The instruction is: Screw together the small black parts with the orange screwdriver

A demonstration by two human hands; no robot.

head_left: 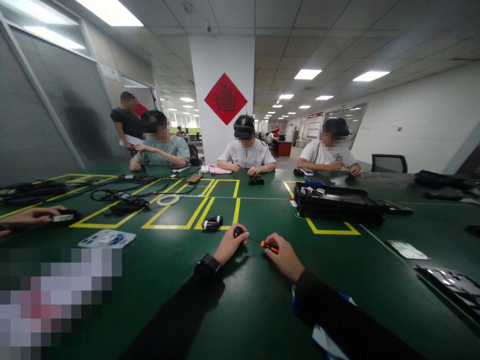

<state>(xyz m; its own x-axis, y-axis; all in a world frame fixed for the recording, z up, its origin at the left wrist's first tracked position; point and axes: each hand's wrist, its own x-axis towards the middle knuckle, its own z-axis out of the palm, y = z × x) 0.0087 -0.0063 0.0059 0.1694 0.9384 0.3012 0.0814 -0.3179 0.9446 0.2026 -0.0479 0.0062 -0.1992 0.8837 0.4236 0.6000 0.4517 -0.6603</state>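
In the middle of the green table my left hand has its fingers closed round a small black rounded part. What kind of part it is cannot be made out. My right hand grips a screwdriver by its orange and black handle. The thin shaft points left, towards the black part; whether its tip touches the part is too small to tell. Just beyond my left hand lie black cylindrical pieces with white bands, close together on the table.
A black tray with small pieces in it stands right of centre. At left are black cables, a white cable ring, a patterned phone-like slab and another person's hand. A white packet lies right. People sit opposite.
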